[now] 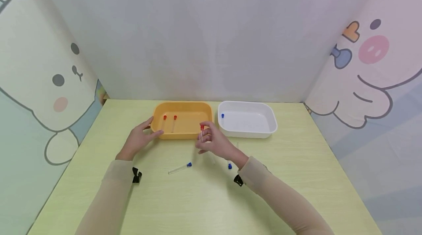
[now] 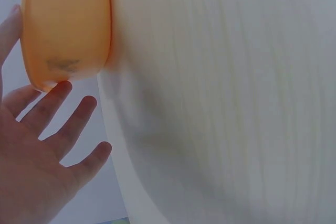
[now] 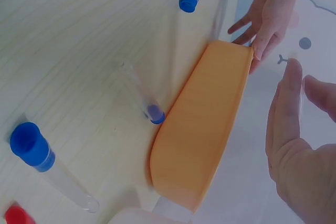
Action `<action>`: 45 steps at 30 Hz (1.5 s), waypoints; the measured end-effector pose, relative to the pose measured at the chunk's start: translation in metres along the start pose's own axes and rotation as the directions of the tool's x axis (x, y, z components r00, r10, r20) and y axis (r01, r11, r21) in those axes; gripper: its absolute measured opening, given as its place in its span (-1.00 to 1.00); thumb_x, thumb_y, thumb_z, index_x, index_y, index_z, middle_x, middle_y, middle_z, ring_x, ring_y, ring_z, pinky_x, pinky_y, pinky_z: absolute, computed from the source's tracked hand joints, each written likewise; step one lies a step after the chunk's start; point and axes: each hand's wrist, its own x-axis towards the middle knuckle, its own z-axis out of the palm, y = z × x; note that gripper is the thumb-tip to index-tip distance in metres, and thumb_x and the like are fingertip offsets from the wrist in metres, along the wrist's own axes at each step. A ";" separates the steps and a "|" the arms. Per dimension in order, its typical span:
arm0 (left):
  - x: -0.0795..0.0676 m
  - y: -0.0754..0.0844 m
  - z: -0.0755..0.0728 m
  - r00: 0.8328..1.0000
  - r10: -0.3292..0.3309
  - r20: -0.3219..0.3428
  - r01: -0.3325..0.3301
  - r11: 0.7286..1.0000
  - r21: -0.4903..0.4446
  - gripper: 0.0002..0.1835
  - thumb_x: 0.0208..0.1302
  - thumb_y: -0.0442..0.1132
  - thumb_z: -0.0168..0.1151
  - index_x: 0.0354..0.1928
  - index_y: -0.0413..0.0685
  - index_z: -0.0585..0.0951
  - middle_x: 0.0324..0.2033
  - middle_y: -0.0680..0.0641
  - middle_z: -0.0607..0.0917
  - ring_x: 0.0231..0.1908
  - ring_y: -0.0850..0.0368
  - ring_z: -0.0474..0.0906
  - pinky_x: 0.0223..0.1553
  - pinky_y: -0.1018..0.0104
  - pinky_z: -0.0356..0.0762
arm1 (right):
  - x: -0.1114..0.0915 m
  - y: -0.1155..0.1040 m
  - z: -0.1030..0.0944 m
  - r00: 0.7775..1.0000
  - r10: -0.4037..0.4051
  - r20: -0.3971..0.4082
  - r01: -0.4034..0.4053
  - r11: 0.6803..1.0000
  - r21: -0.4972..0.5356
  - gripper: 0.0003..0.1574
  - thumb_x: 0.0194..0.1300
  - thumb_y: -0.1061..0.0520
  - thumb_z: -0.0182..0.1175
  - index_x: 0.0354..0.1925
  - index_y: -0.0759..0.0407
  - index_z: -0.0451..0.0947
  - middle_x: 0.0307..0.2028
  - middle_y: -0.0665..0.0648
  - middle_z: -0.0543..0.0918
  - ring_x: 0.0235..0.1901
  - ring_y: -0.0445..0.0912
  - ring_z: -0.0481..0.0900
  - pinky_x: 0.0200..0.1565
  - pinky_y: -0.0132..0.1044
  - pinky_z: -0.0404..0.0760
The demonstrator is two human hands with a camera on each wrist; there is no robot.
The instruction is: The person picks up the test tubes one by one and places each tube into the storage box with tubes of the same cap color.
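Note:
My right hand (image 1: 215, 141) pinches a red-capped test tube (image 1: 201, 132) between thumb and fingers, cap up, in front of the right end of the orange tray (image 1: 191, 136). In the right wrist view only a sliver of its clear tube shows between the fingers. At the tray's left end rests my left hand (image 1: 140, 140); its thumb lies over the front rim and its spread fingers (image 2: 79, 116) touch the outer end wall. Two red-capped tubes (image 1: 175, 118) lie inside the orange tray.
A white tray (image 1: 247, 134) stands right of the orange one, with a blue-capped tube (image 1: 222, 116) inside. Blue-capped tubes lie on the table, one (image 1: 180, 168) at centre, another (image 1: 229, 166) by my right wrist. A red cap (image 3: 19, 215) shows in the right wrist view.

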 end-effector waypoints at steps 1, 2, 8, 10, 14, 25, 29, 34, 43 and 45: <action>0.000 0.000 0.000 1.000 -0.002 -0.001 0.002 1.000 0.000 0.08 0.31 0.31 0.31 0.66 0.12 -0.02 0.62 -0.24 0.11 0.54 -0.37 0.17 0.46 -0.35 0.27 | 0.000 0.000 0.000 1.000 -0.002 -0.004 0.002 1.000 -0.017 0.05 0.27 0.40 0.36 0.53 0.12 0.02 0.03 0.27 0.54 -0.11 -0.04 0.69 -0.02 0.08 0.79; 0.000 0.000 0.000 1.000 -0.005 -0.001 0.005 1.000 0.001 0.08 0.30 0.32 0.31 0.66 0.12 -0.02 0.62 -0.24 0.11 0.54 -0.36 0.17 0.46 -0.35 0.27 | 0.001 0.000 0.000 1.000 -0.002 -0.008 0.001 1.000 -0.031 0.09 0.25 0.40 0.38 0.54 0.11 0.01 0.05 0.25 0.55 -0.10 -0.07 0.69 -0.01 0.01 0.80; 0.001 0.001 0.000 1.000 -0.009 -0.003 0.009 1.000 0.001 0.05 0.33 0.26 0.32 0.66 0.12 -0.02 0.62 -0.23 0.11 0.54 -0.37 0.17 0.46 -0.35 0.26 | 0.003 -0.001 0.000 1.000 -0.012 0.006 0.013 0.996 -0.093 0.24 0.14 0.45 0.43 0.58 0.14 -0.05 0.16 0.29 0.51 -0.06 -0.10 0.69 0.00 -0.26 0.77; 0.001 0.000 0.000 1.000 -0.009 -0.003 0.009 1.000 0.001 0.05 0.34 0.24 0.32 0.66 0.11 -0.02 0.62 -0.23 0.11 0.54 -0.37 0.17 0.47 -0.35 0.25 | 0.003 -0.002 0.000 1.000 -0.016 0.021 0.018 0.995 -0.096 0.26 0.13 0.47 0.43 0.59 0.16 -0.07 0.18 0.30 0.49 -0.06 -0.10 0.69 0.00 -0.26 0.77; 0.001 0.000 0.000 1.000 -0.003 -0.003 0.003 1.000 0.002 0.07 0.32 0.29 0.31 0.66 0.10 -0.02 0.62 -0.24 0.11 0.54 -0.36 0.17 0.47 -0.35 0.25 | 0.005 -0.004 0.000 0.999 -0.013 0.038 0.017 0.995 -0.099 0.28 0.13 0.48 0.41 0.60 0.15 -0.10 0.21 0.27 0.47 -0.08 -0.11 0.68 0.00 -0.27 0.77; 0.002 -0.002 0.000 1.000 -0.002 -0.004 0.002 1.000 0.001 0.10 0.27 0.35 0.31 0.66 0.10 0.00 0.62 -0.23 0.13 0.53 -0.35 0.18 0.47 -0.34 0.26 | 0.024 -0.011 -0.015 0.993 -0.116 0.002 0.111 0.944 -0.311 0.21 0.17 0.29 0.49 0.57 0.21 -0.02 0.15 0.31 0.51 -0.18 -0.16 0.67 -0.05 -0.30 0.73; 0.002 -0.002 0.001 1.000 -0.002 -0.005 0.002 1.000 -0.003 0.08 0.30 0.30 0.32 0.66 0.10 0.00 0.62 -0.22 0.12 0.53 -0.35 0.18 0.47 -0.34 0.26 | 0.031 -0.017 -0.020 0.991 -0.134 -0.015 0.115 0.900 -0.421 0.19 0.18 0.15 0.51 0.57 0.19 0.03 0.09 0.19 0.55 -0.17 -0.12 0.65 -0.03 -0.31 0.71; 0.002 -0.001 0.001 1.000 0.000 -0.010 0.000 1.000 0.001 0.07 0.30 0.30 0.32 0.66 0.10 0.01 0.62 -0.21 0.12 0.53 -0.34 0.19 0.47 -0.33 0.27 | 0.041 -0.026 -0.024 0.989 -0.147 -0.020 0.120 0.867 -0.483 0.15 0.20 0.08 0.50 0.55 0.15 0.07 0.07 0.14 0.54 -0.16 -0.11 0.61 -0.06 -0.36 0.67; 0.003 -0.004 0.001 1.000 0.008 -0.016 -0.008 1.000 -0.001 0.09 0.27 0.35 0.32 0.66 0.10 0.02 0.62 -0.22 0.14 0.52 -0.35 0.21 0.47 -0.34 0.25 | 0.063 -0.033 -0.030 0.985 -0.173 -0.014 0.142 0.846 -0.515 0.17 0.19 0.07 0.52 0.57 0.16 0.09 0.24 0.21 0.40 0.15 0.11 0.54 0.19 -0.02 0.65; 0.003 -0.004 0.001 1.000 0.010 -0.016 -0.010 1.000 -0.003 0.08 0.28 0.34 0.32 0.66 0.10 0.02 0.61 -0.23 0.15 0.52 -0.35 0.21 0.47 -0.34 0.26 | 0.067 -0.034 -0.031 0.984 -0.175 -0.019 0.137 0.833 -0.536 0.19 0.20 0.04 0.51 0.59 0.16 0.07 0.33 0.24 0.30 0.26 0.16 0.48 0.27 0.03 0.60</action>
